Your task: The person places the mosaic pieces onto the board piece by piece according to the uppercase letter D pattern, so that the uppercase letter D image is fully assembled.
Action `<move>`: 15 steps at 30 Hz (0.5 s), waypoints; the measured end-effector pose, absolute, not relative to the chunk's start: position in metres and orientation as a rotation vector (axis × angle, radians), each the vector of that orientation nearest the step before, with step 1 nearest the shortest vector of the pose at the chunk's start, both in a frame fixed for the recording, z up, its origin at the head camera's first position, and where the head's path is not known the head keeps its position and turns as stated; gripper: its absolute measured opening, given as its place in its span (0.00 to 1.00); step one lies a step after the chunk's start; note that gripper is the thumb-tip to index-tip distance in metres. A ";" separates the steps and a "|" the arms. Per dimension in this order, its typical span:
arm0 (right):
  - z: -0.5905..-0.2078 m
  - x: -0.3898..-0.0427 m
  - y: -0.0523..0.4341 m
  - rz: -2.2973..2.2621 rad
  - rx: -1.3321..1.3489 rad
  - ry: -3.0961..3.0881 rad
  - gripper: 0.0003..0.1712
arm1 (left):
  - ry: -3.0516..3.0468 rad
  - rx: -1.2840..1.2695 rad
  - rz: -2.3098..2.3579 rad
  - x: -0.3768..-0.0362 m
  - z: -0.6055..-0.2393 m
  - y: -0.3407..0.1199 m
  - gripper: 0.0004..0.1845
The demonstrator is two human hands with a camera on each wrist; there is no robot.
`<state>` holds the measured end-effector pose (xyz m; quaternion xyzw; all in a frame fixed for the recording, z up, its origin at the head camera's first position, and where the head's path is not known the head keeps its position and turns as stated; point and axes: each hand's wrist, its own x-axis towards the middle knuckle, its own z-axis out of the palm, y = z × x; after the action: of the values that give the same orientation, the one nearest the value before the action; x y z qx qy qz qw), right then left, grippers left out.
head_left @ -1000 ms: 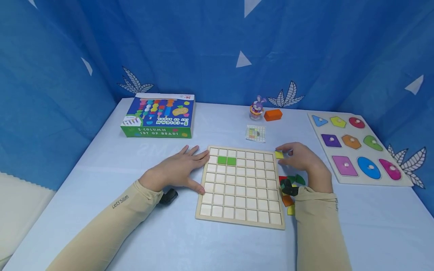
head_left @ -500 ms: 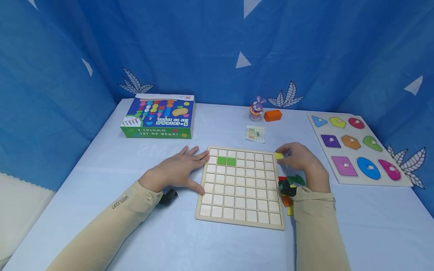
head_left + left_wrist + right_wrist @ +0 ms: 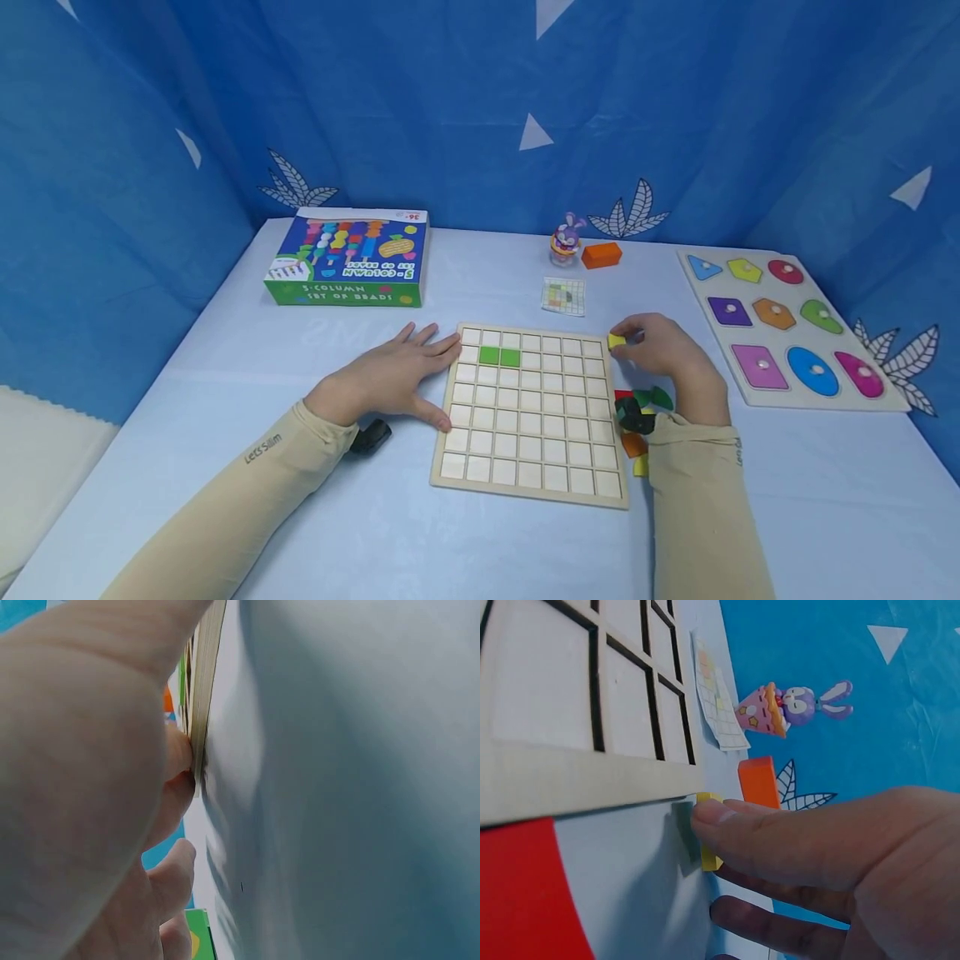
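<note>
**A:** Starting with the head view: how far along is the work looking?

**B:** Barely begun, I'd judge. The wooden grid board [image 3: 531, 410] in the lower middle of the frame is carrying only two green tiles [image 3: 498, 357], side by side in its second row; every other cell is showing bare wood. The right hand [image 3: 667, 354] is pinching a yellow tile [image 3: 617, 341] between thumb and fingertips, just beside the board's upper right corner, off the grid. A small heap of loose coloured pieces [image 3: 639, 417] is waiting below that hand.

**A:** And the left hand?

**B:** The left hand [image 3: 390, 379] is lying flat on the table, fingers straight and slightly apart, pressing against the board's left edge.

**A:** What is the left wrist view adding?

**B:** Little. It is showing the fingertips [image 3: 176, 754] touching the board's edge [image 3: 202, 697] in the upper left of the frame.

**A:** The right wrist view?

**B:** The fingers [image 3: 780, 840] are clamping the yellow tile [image 3: 707, 841] at centre, close to the board's rim [image 3: 585, 780] but outside it. A pattern card [image 3: 718, 701], a bunny toy [image 3: 784, 707] and an orange block [image 3: 760, 782] are sitting beyond it.

**A:** Anything differing from a second ago?

**B:** Hardly. The yellow tile is sitting a touch higher and more turned in the fingers, with the right hand still hovering at the same corner; the left hand is staying put, and the two green tiles are unchanged.
</note>
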<state>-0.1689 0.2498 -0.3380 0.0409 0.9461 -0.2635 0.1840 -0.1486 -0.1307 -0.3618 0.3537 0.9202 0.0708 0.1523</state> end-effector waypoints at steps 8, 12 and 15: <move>-0.330 -0.169 0.236 -0.762 0.038 2.701 0.24 | 2.639 1.016 0.211 -0.149 -0.363 -0.133 0.65; -0.326 -0.169 0.223 -0.768 -0.032 2.704 0.24 | 2.638 1.020 0.212 -0.149 -0.362 -0.133 0.65; -0.325 -0.170 0.213 -0.758 -0.110 2.703 0.23 | 2.640 1.027 0.213 -0.149 -0.362 -0.132 0.65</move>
<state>-0.1696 0.2132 -0.3253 -0.0387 0.9489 -0.2660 0.1656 -0.1492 -0.1317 -0.3618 0.3574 0.9188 0.0740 0.1501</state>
